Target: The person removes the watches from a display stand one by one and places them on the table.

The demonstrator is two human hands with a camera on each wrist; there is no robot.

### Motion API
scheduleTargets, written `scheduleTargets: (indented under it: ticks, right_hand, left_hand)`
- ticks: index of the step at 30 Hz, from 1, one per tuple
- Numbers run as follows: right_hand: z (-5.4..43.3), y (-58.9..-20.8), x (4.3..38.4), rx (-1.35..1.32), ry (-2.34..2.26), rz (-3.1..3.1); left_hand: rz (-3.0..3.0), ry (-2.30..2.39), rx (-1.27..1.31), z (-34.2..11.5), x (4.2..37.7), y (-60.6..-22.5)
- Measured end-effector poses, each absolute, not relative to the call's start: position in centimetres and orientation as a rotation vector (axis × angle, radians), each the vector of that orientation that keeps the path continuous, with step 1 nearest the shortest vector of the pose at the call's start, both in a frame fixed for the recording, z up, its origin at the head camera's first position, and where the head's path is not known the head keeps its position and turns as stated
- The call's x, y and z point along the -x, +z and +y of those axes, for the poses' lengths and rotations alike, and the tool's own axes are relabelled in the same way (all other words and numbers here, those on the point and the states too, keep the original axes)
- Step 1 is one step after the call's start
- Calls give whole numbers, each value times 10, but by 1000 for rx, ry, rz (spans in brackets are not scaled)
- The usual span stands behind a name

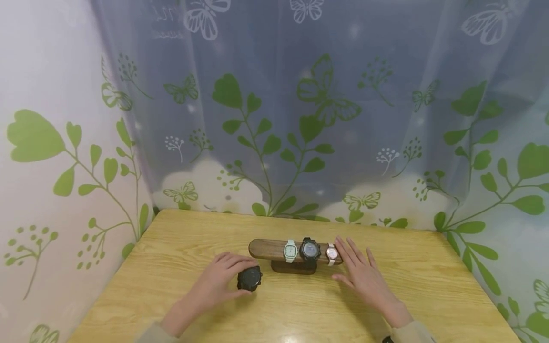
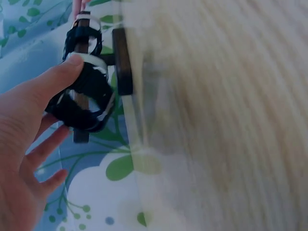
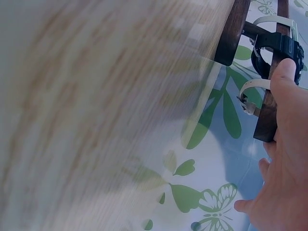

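Observation:
My left hand (image 1: 213, 282) holds a black watch (image 1: 249, 278) between thumb and fingers, in front of a dark wooden watch stand (image 1: 265, 248). In the left wrist view, this watch's strap (image 2: 94, 82) forms a closed loop. Three watches sit around the stand's bar: a mint green one (image 1: 290, 251), a bulky black one (image 1: 310, 249) and a small one with a pale strap (image 1: 331, 254). At the bar's right end, beside the pale watch, lies my right hand (image 1: 364, 281), its fingers extended and the thumb apart. It overlaps the bar in the right wrist view.
The stand's base (image 1: 293, 267) rests on a light wood table (image 1: 171, 247). Behind and at both sides hangs a curtain (image 1: 274, 143) printed with leaves and butterflies. A small dark object (image 1: 388, 339) shows by the right sleeve (image 1: 411, 332).

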State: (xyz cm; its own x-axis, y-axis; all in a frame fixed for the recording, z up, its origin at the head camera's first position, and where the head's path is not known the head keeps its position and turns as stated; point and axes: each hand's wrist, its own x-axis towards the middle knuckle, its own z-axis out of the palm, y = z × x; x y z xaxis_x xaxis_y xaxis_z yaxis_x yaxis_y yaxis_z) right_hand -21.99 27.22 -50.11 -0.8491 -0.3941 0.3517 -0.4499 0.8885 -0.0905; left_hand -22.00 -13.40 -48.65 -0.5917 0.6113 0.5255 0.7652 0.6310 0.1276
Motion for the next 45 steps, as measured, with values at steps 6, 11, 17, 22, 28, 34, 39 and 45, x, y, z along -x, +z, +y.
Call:
scheduleTargets:
  ticks: [6,11,17,22,28,34,39,45]
  right_hand:
    - [272,-500,220,-623,246,-2753]
    - [271,-500,220,-627,257,-2760]
    - [272,-500,222,-627,252,-2746]
    - [273,-503,223,-622,241,-2741]
    - [273,-503,223,-622,240,-2748]
    - [273,-501,221,-613,267,-2765]
    - [273,-501,220,-611,279,-2775]
    - [272,-503,221,-614,275,-2766]
  left_hand:
    - [-2473,-419,1178,-125,216,-493]
    - [-2496,-393,1213,-116,216,-497]
    - [-2553,-408,1216,-101,216,-498]
    - [-2586,-415,1253,-87,217,-497]
    - [-2614,-399,1262,-74,216,-498]
    - [-2663,-395,1257,-64,217,-501]
    - [-2646,-416,1287,-61,218,-504]
    - [-2663,-411,1289,-58,218,-508]
